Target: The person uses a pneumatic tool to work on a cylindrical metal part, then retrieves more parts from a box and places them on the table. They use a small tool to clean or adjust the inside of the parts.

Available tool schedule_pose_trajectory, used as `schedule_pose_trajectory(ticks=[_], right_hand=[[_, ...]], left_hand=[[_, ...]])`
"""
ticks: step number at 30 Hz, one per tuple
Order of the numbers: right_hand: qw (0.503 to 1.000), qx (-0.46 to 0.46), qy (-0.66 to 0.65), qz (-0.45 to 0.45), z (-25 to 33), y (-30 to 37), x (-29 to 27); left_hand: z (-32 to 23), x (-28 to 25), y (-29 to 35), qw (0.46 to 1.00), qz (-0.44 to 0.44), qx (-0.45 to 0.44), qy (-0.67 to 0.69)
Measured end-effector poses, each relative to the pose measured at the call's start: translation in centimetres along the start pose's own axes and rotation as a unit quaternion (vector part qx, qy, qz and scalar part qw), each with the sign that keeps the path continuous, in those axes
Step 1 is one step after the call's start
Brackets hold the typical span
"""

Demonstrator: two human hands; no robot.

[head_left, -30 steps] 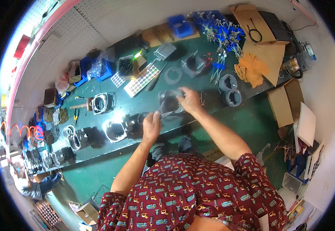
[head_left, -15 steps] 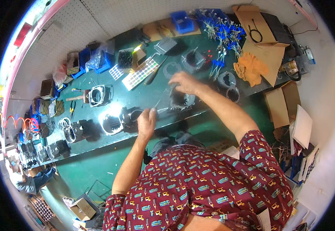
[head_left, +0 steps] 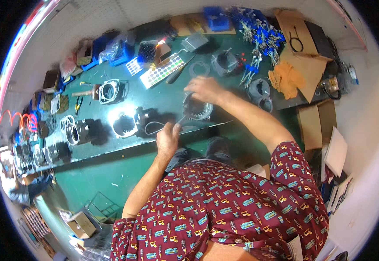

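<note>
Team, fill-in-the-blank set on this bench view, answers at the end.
1. The hand at the far rim of the round grey housing is the person's ____ one.
2. The crumpled cloth-like item by the cardboard is ____ in colour.
3. In the picture, the sheet of coloured dots lies to the ____ of that item.

Missing words: right; orange; left.

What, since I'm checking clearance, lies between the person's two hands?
In the head view, a dark grey ring-shaped housing lies between the right hand and left hand, plus a thin, blurred tool in the left.
</note>
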State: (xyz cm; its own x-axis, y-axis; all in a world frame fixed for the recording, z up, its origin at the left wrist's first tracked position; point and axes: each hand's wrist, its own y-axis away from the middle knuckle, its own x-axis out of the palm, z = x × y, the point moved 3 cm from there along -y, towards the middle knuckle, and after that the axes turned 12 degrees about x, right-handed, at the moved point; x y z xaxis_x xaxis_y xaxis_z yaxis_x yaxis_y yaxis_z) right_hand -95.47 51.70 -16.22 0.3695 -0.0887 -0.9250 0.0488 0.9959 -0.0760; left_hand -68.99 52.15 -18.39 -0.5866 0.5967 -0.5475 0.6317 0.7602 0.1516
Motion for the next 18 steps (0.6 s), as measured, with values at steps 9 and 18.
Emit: schedule_pose_trajectory(ticks=[9, 18], right_hand=[[1.000, -0.013, -0.024, 0.001, -0.5, 0.5, -0.1], [0.999, -0.026, 0.028, -0.013, -0.2, 0.9, 0.3]], left_hand=[[-4.2, 1.9, 0.5, 0.965, -0.116, -0.056, -0.230], [-5.3, 3.5, 2.0, 0.927, -0.149, -0.059, -0.340]])
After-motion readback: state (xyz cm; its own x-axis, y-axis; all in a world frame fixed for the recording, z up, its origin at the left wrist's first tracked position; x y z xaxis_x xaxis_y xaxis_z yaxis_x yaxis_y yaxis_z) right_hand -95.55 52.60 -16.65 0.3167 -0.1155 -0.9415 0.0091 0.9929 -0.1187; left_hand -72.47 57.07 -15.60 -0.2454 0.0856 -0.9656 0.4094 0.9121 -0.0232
